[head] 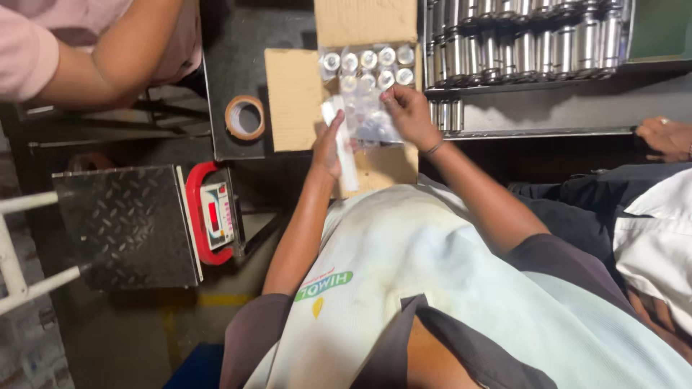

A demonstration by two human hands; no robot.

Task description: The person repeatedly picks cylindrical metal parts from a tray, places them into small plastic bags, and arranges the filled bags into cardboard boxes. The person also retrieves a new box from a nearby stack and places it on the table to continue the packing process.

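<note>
Up top centre there's a dark table (238,43) with an open cardboard box (292,97) nearly hanging off its near edge. At lower left, a checker-plate scale (126,227) crowds the floor space. Inside the box sits a clear bag of metal caps (367,86). The left hand (328,148) is wrapped around a white strip (344,155) over the box's front flap, while the right hand (411,115) presses curled fingertips onto the bag. A tape roll (245,117) lies just left of the box.

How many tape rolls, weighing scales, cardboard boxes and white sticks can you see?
tape roll: 1
weighing scale: 1
cardboard box: 1
white stick, held in the left hand: 1
Total: 4
</note>
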